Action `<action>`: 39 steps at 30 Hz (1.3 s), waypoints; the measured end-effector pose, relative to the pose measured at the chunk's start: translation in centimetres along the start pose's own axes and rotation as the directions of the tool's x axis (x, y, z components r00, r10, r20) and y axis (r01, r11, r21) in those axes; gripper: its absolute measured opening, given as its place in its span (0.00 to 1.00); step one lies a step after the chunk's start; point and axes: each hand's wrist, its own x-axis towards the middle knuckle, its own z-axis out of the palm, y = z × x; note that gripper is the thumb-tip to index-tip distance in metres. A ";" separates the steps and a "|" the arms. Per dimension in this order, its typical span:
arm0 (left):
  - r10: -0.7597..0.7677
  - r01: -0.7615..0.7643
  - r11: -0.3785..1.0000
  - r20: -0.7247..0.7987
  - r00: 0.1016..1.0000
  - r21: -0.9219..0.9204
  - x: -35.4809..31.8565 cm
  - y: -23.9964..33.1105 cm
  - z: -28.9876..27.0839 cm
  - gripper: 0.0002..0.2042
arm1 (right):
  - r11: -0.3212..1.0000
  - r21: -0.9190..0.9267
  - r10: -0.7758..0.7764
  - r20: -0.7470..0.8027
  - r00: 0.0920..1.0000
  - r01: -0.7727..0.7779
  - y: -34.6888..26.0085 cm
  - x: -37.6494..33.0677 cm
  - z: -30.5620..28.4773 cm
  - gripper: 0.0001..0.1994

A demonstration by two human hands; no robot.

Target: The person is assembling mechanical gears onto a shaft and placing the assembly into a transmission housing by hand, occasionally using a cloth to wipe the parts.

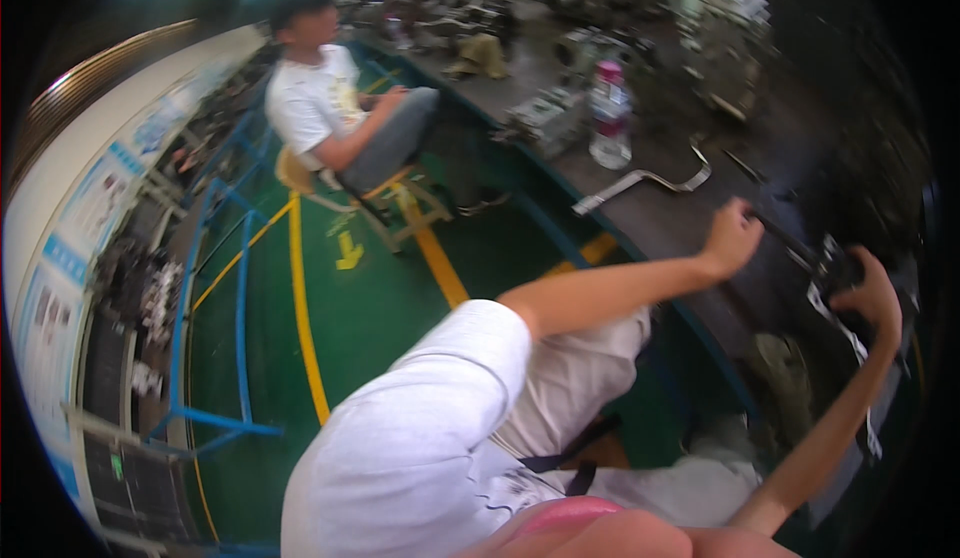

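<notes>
A person in a white shirt (320,98) is sitting on a stool far off to the left, well apart from the work. Nearer the middle, a bottle (609,113) is standing upright on the dark bench (660,223), with a bent metal bar (650,180) lying just beside its base. The left hand (733,238) is closing in a fist around a thin dark rod (785,241), whose long axis is running from that fist rightward and down toward a small dark part (838,268). The right hand (872,293) is curling around the part from its right side, so the part is sitting between both hands, nearer the right, though blur is hiding the exact grip
</notes>
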 end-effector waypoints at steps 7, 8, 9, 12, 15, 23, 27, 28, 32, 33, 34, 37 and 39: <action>0.261 -0.288 0.943 0.165 0.951 0.168 -0.3 4.5 -1.7 0.08 | 0.986 -0.162 -0.018 0.048 0.999 0.026 0.0 0.8 -0.1 0.38; 0.290 -0.316 0.937 0.177 0.941 0.149 -0.3 4.7 -2.0 0.10 | 0.983 -0.182 0.007 0.032 0.999 -0.001 -0.3 0.9 -0.6 0.37; 0.317 -0.343 0.928 0.175 0.932 0.143 -0.2 4.6 -2.1 0.13 | 0.980 -0.198 0.015 0.025 1.000 -0.009 0.0 0.7 -0.8 0.37; 0.269 -0.323 0.930 0.276 0.923 0.173 -0.6 4.2 -1.0 0.12 | 0.971 -0.211 0.116 -0.005 0.993 -0.115 1.1 -1.3 -1.9 0.39; 0.489 -0.552 0.816 0.305 0.817 0.173 -0.8 3.6 1.6 0.12 | 0.979 -0.193 0.068 0.029 0.997 -0.061 3.3 -2.8 -2.5 0.41; 0.513 -0.671 0.699 0.481 0.711 0.247 0.2 3.1 -3.1 0.14 | 0.965 -0.235 0.161 0.173 0.972 -0.118 -1.3 3.3 1.3 0.36; 0.553 -0.763 0.599 0.565 0.613 0.242 -0.8 4.1 1.2 0.17 | 0.930 -0.346 0.157 0.071 0.985 -0.123 1.4 1.5 0.2 0.33; 0.551 -0.763 0.600 0.567 0.612 0.241 -0.5 3.8 1.6 0.17 | 0.919 -0.385 0.122 0.084 0.989 -0.081 1.4 1.3 0.2 0.32; 0.485 -0.767 0.557 0.624 0.612 0.319 1.0 2.2 1.2 0.18 | 0.917 -0.375 0.213 0.169 0.962 -0.137 0.5 1.3 -0.1 0.39; 0.434 -0.753 0.575 0.661 0.612 0.319 1.3 1.9 1.0 0.18 | 0.929 -0.354 0.173 0.152 0.973 -0.110 0.8 1.4 0.2 0.39; 0.438 -0.757 0.571 0.661 0.609 0.319 1.6 1.6 0.9 0.18 | 0.939 -0.334 0.134 0.129 0.983 -0.084 0.8 1.3 0.4 0.38; 0.384 -0.746 0.555 0.682 0.623 0.368 1.3 1.5 1.3 0.21 | 0.972 -0.217 0.124 0.133 0.983 -0.093 1.1 0.3 0.7 0.38; 0.374 -0.833 0.158 0.748 0.548 0.531 -0.3 2.2 2.0 0.25 | 0.976 -0.214 0.075 0.118 0.990 -0.048 1.8 -0.2 0.7 0.38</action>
